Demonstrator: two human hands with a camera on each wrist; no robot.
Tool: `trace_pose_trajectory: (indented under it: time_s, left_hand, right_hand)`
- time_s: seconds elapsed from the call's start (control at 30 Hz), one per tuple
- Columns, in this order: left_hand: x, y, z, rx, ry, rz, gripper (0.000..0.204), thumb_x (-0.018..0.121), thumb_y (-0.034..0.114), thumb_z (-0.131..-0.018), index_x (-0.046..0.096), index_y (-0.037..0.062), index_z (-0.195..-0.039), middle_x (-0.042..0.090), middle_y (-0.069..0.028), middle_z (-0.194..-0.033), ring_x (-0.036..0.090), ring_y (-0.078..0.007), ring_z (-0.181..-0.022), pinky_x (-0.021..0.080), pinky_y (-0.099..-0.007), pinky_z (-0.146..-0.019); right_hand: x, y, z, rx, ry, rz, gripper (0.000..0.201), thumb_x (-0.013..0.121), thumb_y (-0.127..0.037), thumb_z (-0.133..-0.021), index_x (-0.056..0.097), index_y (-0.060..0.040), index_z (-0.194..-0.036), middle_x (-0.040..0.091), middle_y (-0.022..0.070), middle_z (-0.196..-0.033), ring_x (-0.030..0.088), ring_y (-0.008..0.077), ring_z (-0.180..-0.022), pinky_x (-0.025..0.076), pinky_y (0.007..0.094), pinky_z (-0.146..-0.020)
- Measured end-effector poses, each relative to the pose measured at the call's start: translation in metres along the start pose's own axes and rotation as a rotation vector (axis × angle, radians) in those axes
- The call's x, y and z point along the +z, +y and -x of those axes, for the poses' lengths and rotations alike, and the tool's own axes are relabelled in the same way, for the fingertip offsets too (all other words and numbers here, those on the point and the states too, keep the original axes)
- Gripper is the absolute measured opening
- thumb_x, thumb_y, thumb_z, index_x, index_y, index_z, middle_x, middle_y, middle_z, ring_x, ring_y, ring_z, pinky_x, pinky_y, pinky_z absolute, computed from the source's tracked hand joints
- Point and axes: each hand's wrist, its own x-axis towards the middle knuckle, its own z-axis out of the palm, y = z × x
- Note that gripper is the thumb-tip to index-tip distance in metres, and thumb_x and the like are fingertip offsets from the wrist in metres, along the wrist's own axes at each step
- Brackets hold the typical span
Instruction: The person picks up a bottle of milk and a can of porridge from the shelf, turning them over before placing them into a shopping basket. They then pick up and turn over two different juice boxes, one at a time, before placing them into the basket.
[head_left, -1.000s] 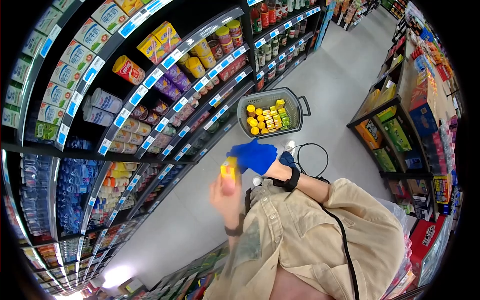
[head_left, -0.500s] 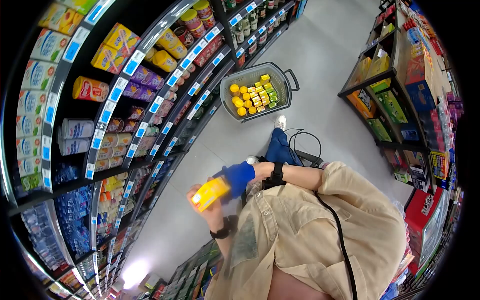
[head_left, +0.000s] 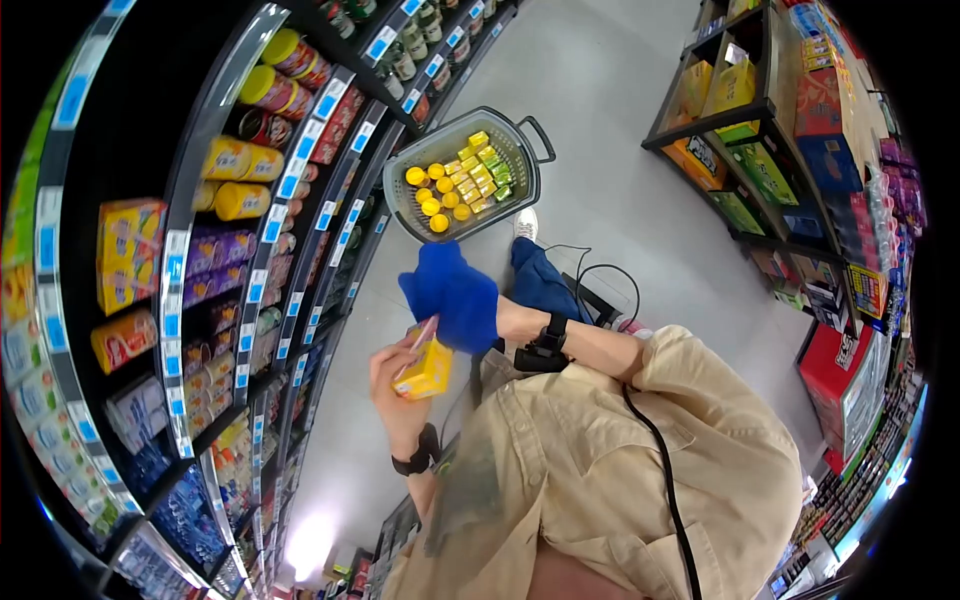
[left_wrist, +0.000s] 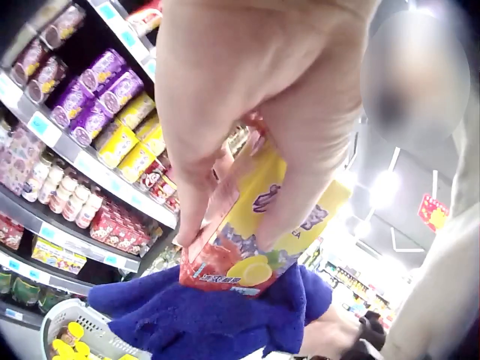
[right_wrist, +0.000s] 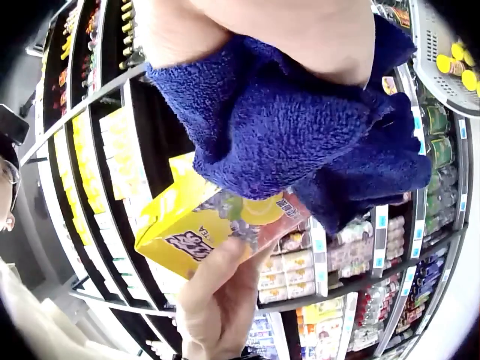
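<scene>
My left hand point(head_left: 397, 395) holds a yellow drink carton point(head_left: 428, 370) between thumb and fingers, in front of my body. Fruit pictures and the word TEA show on the carton's side in the right wrist view. A blue terry cloth point(head_left: 450, 295) hangs over my right hand point(right_wrist: 300, 37) and hides its fingers. That cloth lies against the carton's end with the printed fruit, bunched in loose folds. In the left wrist view the cloth point(left_wrist: 217, 315) spreads below the carton point(left_wrist: 247, 225).
A grey basket point(head_left: 395, 208) stands on the floor ahead, with several yellow-lidded jars and yellow and green boxes inside. Stocked shelves point(head_left: 195, 260) run along the left. A display rack point(head_left: 770, 130) stands on the right. A black cable point(head_left: 610, 270) loops on the floor by my feet.
My left hand has turned the carton, and my right hand has shifted the cloth over it. The view has swung, so the basket sits further left and the shelves look turned.
</scene>
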Motion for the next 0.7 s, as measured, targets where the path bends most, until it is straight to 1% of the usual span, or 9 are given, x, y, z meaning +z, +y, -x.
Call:
trace_pose_trajectory:
  time_s: [0.03,0.13,0.2,0.3,0.37,0.47,0.57,0.67,0.7]
  left_hand:
    - [0.008,0.004,-0.013,-0.006,-0.021,-0.022,0.037,0.075,-0.012,-0.067,0.064,0.0033,-0.099,0.059,-0.0111,-0.109,0.065,-0.0313,-0.112,0.051,-0.0372,-0.091]
    - [0.033,0.025,-0.053,0.007,-0.077,-0.132,0.039,0.069,-0.015,-0.067,0.065,0.0030,-0.101,0.059,-0.0109,-0.110,0.064,-0.0317,-0.116,0.051,-0.0372,-0.092]
    - [0.049,0.042,-0.076,0.014,-0.112,-0.208,0.041,0.066,-0.017,-0.067,0.066,0.0032,-0.103,0.059,-0.0107,-0.111,0.063,-0.0320,-0.117,0.051,-0.0373,-0.093]
    - [0.070,0.063,-0.105,0.007,-0.185,-0.268,0.044,0.061,-0.020,-0.067,0.067,0.0031,-0.103,0.059,-0.0111,-0.113,0.062,-0.0330,-0.119,0.050,-0.0375,-0.095]
    - [0.076,0.075,-0.121,0.016,-0.269,-0.257,0.043,0.059,-0.023,-0.068,0.067,0.0020,-0.103,0.057,-0.0122,-0.114,0.061,-0.0340,-0.121,0.050,-0.0377,-0.096]
    - [0.094,0.093,-0.143,0.042,-0.274,-0.235,0.044,0.059,-0.023,-0.066,0.068,0.0027,-0.101,0.058,-0.0121,-0.115,0.061,-0.0339,-0.119,0.051,-0.0376,-0.096]
    - [0.109,0.098,-0.162,0.071,-0.264,-0.256,0.044,0.060,-0.023,-0.066,0.067,0.0029,-0.101,0.057,-0.0119,-0.115,0.061,-0.0338,-0.119,0.051,-0.0378,-0.095]
    - [0.128,0.110,-0.170,0.065,-0.154,-0.265,0.044,0.061,-0.023,-0.065,0.065,0.0037,-0.099,0.057,-0.0117,-0.114,0.061,-0.0336,-0.118,0.050,-0.0386,-0.095]
    - [0.134,0.118,-0.171,0.037,-0.117,-0.265,0.043,0.065,-0.021,-0.064,0.064,0.0044,-0.099,0.056,-0.0113,-0.114,0.061,-0.0333,-0.117,0.049,-0.0393,-0.095]
  right_hand:
    - [-0.013,0.005,-0.005,0.045,0.039,0.011,0.018,0.073,-0.009,-0.070,0.058,-0.0081,-0.079,0.054,0.0126,-0.087,0.055,0.0296,-0.082,0.042,0.0371,-0.066]
    - [-0.058,0.021,-0.019,0.191,-0.107,-0.115,0.021,0.075,-0.009,-0.077,0.066,-0.0071,-0.096,0.060,0.0105,-0.093,0.059,0.0260,-0.088,0.047,0.0346,-0.072]
    - [-0.083,0.037,-0.021,0.146,-0.145,-0.356,0.029,0.077,-0.011,-0.082,0.067,-0.0064,-0.108,0.064,0.0081,-0.099,0.063,0.0215,-0.093,0.050,0.0332,-0.076]
    - [-0.067,0.077,-0.007,0.331,-0.141,-1.097,0.062,0.085,-0.016,-0.072,0.060,-0.0074,-0.128,0.066,0.0097,-0.115,0.064,0.0161,-0.103,0.053,0.0332,-0.084]
    - [-0.073,0.094,-0.006,0.413,-0.165,-1.340,0.061,0.085,-0.016,-0.073,0.059,-0.0068,-0.128,0.066,0.0091,-0.115,0.063,0.0155,-0.103,0.053,0.0328,-0.085]
    - [-0.115,0.097,-0.029,0.443,-0.220,-1.366,0.061,0.084,-0.015,-0.075,0.058,-0.0061,-0.130,0.066,0.0081,-0.115,0.063,0.0145,-0.104,0.053,0.0322,-0.086]
    - [-0.134,0.105,-0.046,0.419,-0.227,-1.308,0.061,0.084,-0.014,-0.077,0.057,-0.0053,-0.131,0.065,0.0072,-0.115,0.062,0.0135,-0.104,0.052,0.0317,-0.088]
    - [-0.169,0.104,-0.061,0.408,-0.317,-1.255,0.061,0.083,-0.013,-0.079,0.055,-0.0045,-0.132,0.065,0.0063,-0.115,0.061,0.0125,-0.105,0.052,0.0311,-0.090]
    - [-0.181,0.103,-0.065,0.402,-0.367,-1.233,0.060,0.083,-0.012,-0.079,0.055,-0.0042,-0.132,0.065,0.0060,-0.116,0.061,0.0122,-0.105,0.052,0.0310,-0.090]
